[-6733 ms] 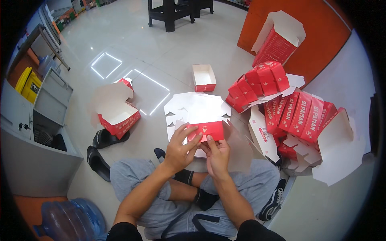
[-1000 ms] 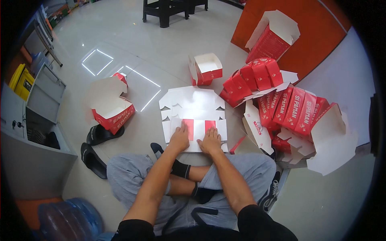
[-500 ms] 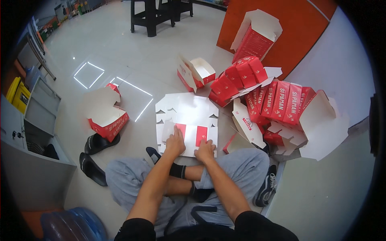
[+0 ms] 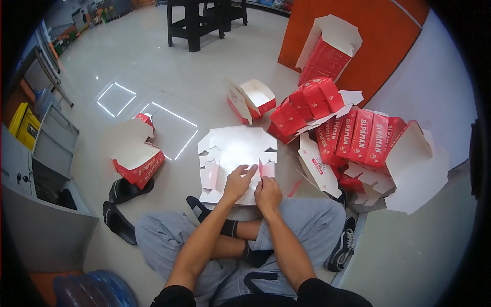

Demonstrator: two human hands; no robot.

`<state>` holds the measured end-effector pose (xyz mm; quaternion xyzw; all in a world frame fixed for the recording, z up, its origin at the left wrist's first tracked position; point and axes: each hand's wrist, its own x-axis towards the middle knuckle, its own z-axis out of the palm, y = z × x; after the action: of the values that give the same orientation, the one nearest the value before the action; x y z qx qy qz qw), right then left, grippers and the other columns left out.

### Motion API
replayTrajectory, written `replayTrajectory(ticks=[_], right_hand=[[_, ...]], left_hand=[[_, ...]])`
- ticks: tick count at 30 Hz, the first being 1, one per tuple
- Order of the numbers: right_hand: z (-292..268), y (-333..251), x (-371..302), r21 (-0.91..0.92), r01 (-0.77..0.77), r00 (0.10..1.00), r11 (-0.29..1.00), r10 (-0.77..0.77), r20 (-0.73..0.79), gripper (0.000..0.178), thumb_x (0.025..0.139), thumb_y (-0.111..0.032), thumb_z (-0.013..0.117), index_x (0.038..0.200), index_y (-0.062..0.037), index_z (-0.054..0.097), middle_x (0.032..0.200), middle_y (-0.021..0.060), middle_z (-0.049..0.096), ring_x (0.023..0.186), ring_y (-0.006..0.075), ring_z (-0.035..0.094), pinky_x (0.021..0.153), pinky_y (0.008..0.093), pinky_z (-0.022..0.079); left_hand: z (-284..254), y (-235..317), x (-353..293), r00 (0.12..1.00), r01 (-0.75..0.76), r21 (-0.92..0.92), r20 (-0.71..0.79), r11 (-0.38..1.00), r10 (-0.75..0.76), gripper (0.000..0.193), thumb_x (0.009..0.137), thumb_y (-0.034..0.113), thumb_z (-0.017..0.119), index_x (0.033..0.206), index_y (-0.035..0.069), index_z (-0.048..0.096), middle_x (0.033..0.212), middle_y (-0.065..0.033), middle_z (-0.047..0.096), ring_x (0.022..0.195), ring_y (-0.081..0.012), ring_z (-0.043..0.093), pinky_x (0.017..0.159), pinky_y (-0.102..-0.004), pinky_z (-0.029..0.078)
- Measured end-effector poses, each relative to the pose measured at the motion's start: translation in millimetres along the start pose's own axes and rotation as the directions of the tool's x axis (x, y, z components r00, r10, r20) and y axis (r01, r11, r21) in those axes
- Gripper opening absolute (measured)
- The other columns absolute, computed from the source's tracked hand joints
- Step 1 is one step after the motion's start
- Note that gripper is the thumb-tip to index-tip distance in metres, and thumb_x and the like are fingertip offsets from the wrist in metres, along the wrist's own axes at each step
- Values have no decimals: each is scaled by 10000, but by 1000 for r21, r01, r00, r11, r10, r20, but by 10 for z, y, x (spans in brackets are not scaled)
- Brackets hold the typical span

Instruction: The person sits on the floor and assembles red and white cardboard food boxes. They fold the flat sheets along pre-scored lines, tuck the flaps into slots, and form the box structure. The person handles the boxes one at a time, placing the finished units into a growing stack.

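A flat white cardboard box blank (image 4: 232, 148) with notched sides lies on the floor before my crossed legs. Its left side flap (image 4: 210, 175) stands partly raised, and the right side flap (image 4: 267, 167), showing some red, is also folded up. My left hand (image 4: 238, 183) is over the middle of the blank, fingers stretched toward the right flap, holding nothing. At the lower end of that flap my right hand (image 4: 268, 195) has its fingers curled on the cardboard; the exact grip is partly hidden.
Folded red-and-white boxes (image 4: 360, 135) are heaped at the right. Open boxes stand ahead (image 4: 258, 97) and at the left (image 4: 135, 158). Black sandals (image 4: 118, 222) lie by a grey cabinet (image 4: 61, 225). Black stools (image 4: 192, 25) stand farther off, and a sneaker (image 4: 341, 245) is beside my right knee.
Both side flaps have gone from lying folded inward to standing partly raised. My left hand has moved right, off the left flap; my right hand has shifted slightly and curled.
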<state>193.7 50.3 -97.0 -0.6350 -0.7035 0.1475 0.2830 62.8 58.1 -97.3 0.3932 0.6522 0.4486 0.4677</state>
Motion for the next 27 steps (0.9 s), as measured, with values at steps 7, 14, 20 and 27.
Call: replayTrajectory(ticks=[7,14,20,27], right_hand=[[-71,-29,-3,-40,305,951,951,-303,55,308,832,-135,712,1124,-51,659,1031,152,624,917,366,619,767,470,518],[-720,-255,89,578,-60,948,814,-134,288,727,768,-91,806,1420,-75,484,1237,141,596,964,214,661,830,349,543],[-1070,-277,85,778,25,931,628,-298,210,649,781,-43,794,1374,-63,531,1175,104,663,986,152,670,773,289,546],[-1354,-585,30,684,448,853,575,-504,-135,609,724,-11,830,1294,-67,626,1241,149,659,1035,271,681,787,322,567]], left_hand=[[5,-159,178,990,-114,174,101,978,97,370,943,238,675,1164,-59,682,976,-127,719,841,-172,693,717,-283,565],[-458,488,-15,995,-93,-244,4,965,97,290,914,101,644,1151,-63,678,1013,-121,716,901,-161,683,766,-296,554],[-826,881,-290,955,107,-663,276,741,109,398,866,30,637,1256,-32,595,1124,-88,685,969,-176,688,831,-319,586],[-847,1209,-565,958,101,-813,234,574,163,345,945,48,601,1277,-29,551,1174,-130,674,1042,-220,692,898,-377,582]])
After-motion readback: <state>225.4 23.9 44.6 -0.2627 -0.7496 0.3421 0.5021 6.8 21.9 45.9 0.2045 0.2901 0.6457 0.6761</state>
